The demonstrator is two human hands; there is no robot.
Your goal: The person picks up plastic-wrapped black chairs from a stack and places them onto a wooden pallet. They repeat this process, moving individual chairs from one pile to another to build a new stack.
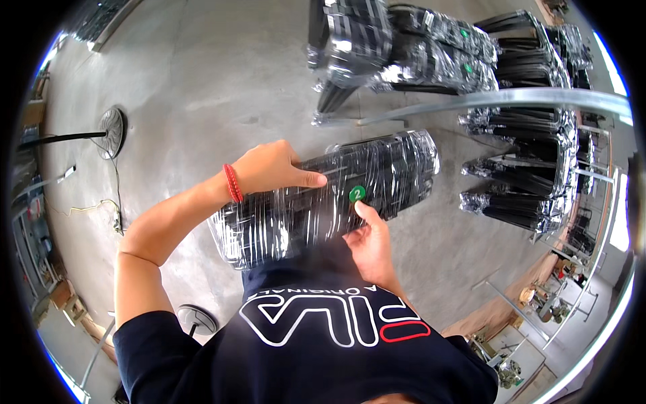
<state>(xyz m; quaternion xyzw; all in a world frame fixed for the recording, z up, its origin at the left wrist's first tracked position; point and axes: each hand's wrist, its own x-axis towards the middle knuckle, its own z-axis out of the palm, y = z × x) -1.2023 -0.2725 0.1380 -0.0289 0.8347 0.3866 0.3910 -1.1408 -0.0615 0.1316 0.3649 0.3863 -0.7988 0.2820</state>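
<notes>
I hold a long bundle of black bars wrapped in clear film [323, 195] across my front, tilted up to the right. My left hand [272, 168], with a red cord bracelet on the wrist, grips the bundle's upper edge, thumb lying on the wrap. My right hand [370, 239] supports the lower edge, and its thumb presses beside a round green sticker [357, 193] on the film.
More wrapped black bundles [410, 47] are stacked ahead and to the right [531, 135] around a metal rack rail [511, 99]. A fan on a stand [111, 132] with its cable lies on the concrete floor at left. Another round base [195, 318] stands near my left side.
</notes>
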